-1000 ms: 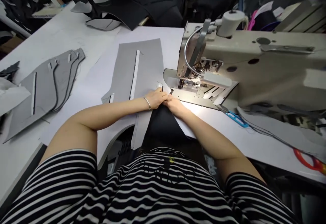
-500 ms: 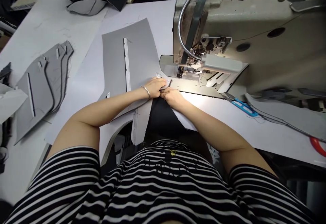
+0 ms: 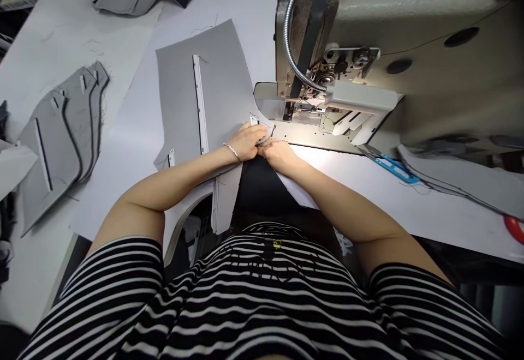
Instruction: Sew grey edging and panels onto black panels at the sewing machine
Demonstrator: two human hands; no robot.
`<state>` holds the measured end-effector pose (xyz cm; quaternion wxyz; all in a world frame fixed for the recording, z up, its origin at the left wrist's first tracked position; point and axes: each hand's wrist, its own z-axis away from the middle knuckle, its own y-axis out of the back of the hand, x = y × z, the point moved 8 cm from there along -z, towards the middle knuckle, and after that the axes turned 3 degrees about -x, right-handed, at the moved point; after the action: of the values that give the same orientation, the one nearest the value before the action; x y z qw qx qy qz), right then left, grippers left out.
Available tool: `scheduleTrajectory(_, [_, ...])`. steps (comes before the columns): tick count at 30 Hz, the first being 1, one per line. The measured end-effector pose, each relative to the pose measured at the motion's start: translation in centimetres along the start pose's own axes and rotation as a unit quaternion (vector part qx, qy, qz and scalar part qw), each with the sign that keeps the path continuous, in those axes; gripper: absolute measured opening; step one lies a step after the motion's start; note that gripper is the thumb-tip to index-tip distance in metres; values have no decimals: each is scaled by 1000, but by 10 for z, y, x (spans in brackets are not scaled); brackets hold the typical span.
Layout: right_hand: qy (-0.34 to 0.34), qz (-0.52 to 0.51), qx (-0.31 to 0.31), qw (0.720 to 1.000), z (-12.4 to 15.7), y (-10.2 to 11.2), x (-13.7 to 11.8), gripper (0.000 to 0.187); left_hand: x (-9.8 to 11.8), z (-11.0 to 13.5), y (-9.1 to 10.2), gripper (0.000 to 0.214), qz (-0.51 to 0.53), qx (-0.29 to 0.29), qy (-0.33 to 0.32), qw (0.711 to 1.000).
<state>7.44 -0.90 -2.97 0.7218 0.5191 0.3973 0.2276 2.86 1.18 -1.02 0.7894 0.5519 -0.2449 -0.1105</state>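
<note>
Grey fabric panel (image 3: 225, 87): under and beyond left hand (image 3: 246, 143), which pinches its curled edge, apparently to steady it. Right hand (image 3: 280, 155): against left, exact grip hidden. Sewing machine (image 3: 368, 13): beyond right hand.

Panel (image 3: 223, 90) part-hidden beneath left hand (image 3: 245, 142)

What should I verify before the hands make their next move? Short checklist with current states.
1. Left hand on the gray panel: ok.
2. Right hand close beside the left: ok.
3. Fingers clear of the needle area: ok, visibly apart.
4. Panel under the needle area: not ok, it lies left of it.
5. Blue-handled snips clear of both hands: ok.
6. Firm grip: cannot tell, contact hidden.
</note>
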Motion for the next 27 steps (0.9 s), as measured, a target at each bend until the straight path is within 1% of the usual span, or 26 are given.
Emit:
scheduleTrajectory(4, [-5, -11, 5, 1000, 1, 3, 0, 28, -2, -1, -3, 52, -3, 10, 5, 1000])
scheduleTrajectory(8, [-11, -7, -13, 1000, 1, 1, 2, 29, -1, 0, -2, 53, -5, 28, 1, 1000])
scheduleTrajectory(14, [-5, -8, -15, 1000, 1, 2, 1, 30, 1, 0, -3, 49, -17, 4, 20, 1000])
scheduleTrajectory(17, [-4, -15, -11, 1000, 2, 6, 3, 30, 0, -2, -2, 49, -14, 13, 23, 1000])
scheduleTrajectory(21, [-12, -61, 3, 998, 4, 15, 17, 29, 0, -16, 1, 50, 4, 35, 24, 999])
scheduleTrajectory(24, [-13, -84, 21, 996, 7, 20, 34, 29, 1, -31, 3, 45, 5, 36, 38, 999])
scheduleTrajectory(27, [-5, -94, 37, 995, 9, 20, 49, 30, 7, -45, 5, 42, 3, 33, 40, 999])
